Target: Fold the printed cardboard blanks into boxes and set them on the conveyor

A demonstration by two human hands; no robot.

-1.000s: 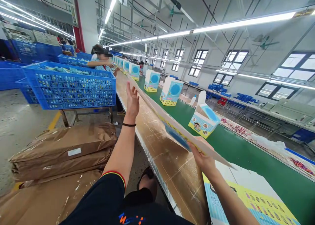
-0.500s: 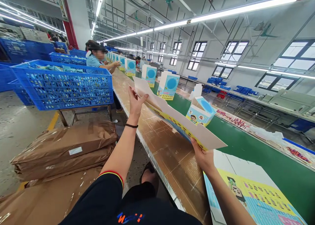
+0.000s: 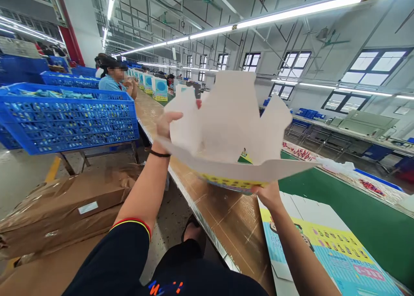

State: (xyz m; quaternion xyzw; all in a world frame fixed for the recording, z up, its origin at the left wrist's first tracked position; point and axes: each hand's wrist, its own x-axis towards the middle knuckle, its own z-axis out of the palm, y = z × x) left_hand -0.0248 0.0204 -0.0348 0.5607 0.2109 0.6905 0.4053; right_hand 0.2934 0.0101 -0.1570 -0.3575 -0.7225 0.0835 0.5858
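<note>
A cardboard box [image 3: 229,114], spread into an open shape with its plain white inside toward me, is up in front of me above the bench. My left hand [image 3: 166,125] grips its left panel, the thumb on the inside and a fingertip showing past the panel's edge. Under the near right part, my right hand [image 3: 270,195] holds the printed yellow and blue side, its fingers partly hidden by the panel. Below my right forearm lies a pile of flat printed box blanks [image 3: 343,248].
A brown-covered bench [image 3: 223,216] runs along a green conveyor belt [image 3: 302,181]. Formed boxes [image 3: 160,89] stand in a row farther along. Blue crates [image 3: 71,121] of small packets and brown-wrapped bundles [image 3: 71,205] are at left. A co-worker [image 3: 111,82] sits beyond.
The folded box has been opened out, its white panels now spread apart and raised. My left hand has shifted left and now grips a side panel. The view has turned slightly right.
</note>
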